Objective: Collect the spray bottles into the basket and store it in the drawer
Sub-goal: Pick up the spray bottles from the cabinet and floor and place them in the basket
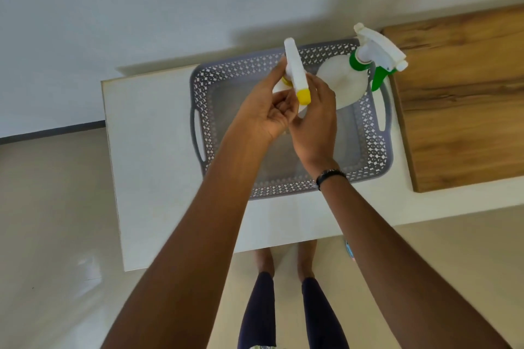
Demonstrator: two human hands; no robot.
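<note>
left hand [265, 110] and right hand [314, 113] both gripping yellow-nozzle spray bottle [295, 71] | held above grey basket [377, 147] | green-trigger spray bottle [344, 81] just right of hands, leaning in basket's far right corner | basket on white worktop [150, 150]

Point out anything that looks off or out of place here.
Nothing spilled or damaged. The green-trigger spray bottle stands upright in the basket. Both hands hold the yellow-nozzle spray bottle above it.
</note>
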